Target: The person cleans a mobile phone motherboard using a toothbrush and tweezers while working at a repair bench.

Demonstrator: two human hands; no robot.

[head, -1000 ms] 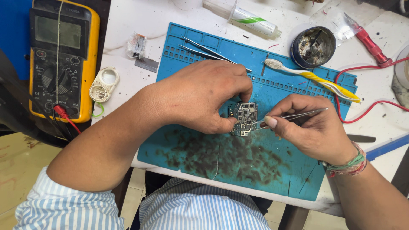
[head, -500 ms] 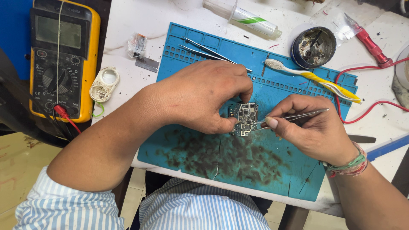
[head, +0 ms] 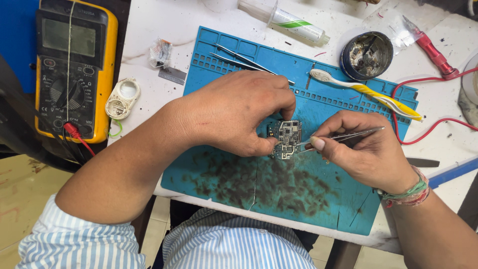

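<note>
A small circuit board with many tiny parts is pinched at its left edge by my left hand, just above a stained blue work mat. My right hand grips thin metal tweezers, their tips touching the board's right side. Both hands sit over the middle of the mat.
A yellow multimeter with a red lead lies at the left. On the mat's top lie spare tweezers and a yellow-white toothbrush. A round tin, a syringe tube, a red-handled tool and red wires lie behind.
Almost nothing differs. Both hands stay on the board and tweezers, with only a slight shift of the tweezers' tips against the board.
</note>
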